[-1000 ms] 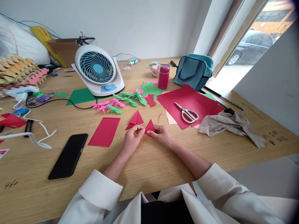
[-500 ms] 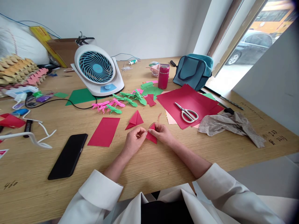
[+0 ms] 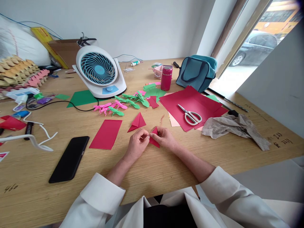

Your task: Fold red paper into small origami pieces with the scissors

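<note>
A small folded red paper [image 3: 155, 142] is between my two hands, above the wooden table [image 3: 152, 177]. My right hand [image 3: 162, 136] pinches it from the right, thumb on top. At its left edge, my left hand [image 3: 138, 141] has thumb and forefinger pressed together on the paper. Just beyond my left hand lies another folded red paper [image 3: 137, 122] with a pointed top. To the left, a flat red rectangle of paper [image 3: 105, 134] rests on the table.
A black phone [image 3: 69, 159] lies at the left. White scissors [image 3: 190, 115] rest on large red sheets [image 3: 194, 101] at the right, beside a crumpled cloth [image 3: 228, 126]. Farther back are green and pink paper figures [image 3: 128, 102], a fan [image 3: 98, 69], a red flask [image 3: 166, 78] and a blue bag [image 3: 197, 72].
Both hands and the folded paper between them have shifted only very slightly. The other things stay where they were.
</note>
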Tool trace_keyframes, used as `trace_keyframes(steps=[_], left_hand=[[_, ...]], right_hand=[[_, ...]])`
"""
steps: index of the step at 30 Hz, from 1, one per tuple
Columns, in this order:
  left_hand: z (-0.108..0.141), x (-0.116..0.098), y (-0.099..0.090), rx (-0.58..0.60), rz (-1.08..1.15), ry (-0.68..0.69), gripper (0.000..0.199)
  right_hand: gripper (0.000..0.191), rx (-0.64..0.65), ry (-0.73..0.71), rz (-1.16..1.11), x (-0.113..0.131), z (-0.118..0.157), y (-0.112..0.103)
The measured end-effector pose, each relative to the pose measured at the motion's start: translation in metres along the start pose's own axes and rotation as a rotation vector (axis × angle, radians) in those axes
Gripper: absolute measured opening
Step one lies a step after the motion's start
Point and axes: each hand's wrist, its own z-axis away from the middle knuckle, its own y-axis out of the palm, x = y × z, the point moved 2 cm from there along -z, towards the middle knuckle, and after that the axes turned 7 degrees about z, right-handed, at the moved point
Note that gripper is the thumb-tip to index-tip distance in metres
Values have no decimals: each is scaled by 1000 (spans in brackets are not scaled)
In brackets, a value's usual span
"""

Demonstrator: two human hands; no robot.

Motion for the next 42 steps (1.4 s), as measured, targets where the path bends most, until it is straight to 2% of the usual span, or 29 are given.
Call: trace_keyframes(steps=[15,28,38,42], left_hand=[[2,9,2,-29,132,-148,17],[2,13,3,-43,169,-172,17],[1,10,0,-19,102,-120,17],[1,11,-1,-16,96,-135,18]], right_hand=[[33,-128,-13,-126,-14,-7,-1],[32,-134,-14,-126,-12,-7,-3],[40,-110,23,-227,-7,-7,-3],[43,-173,21,-280,-1,-7,-8]])
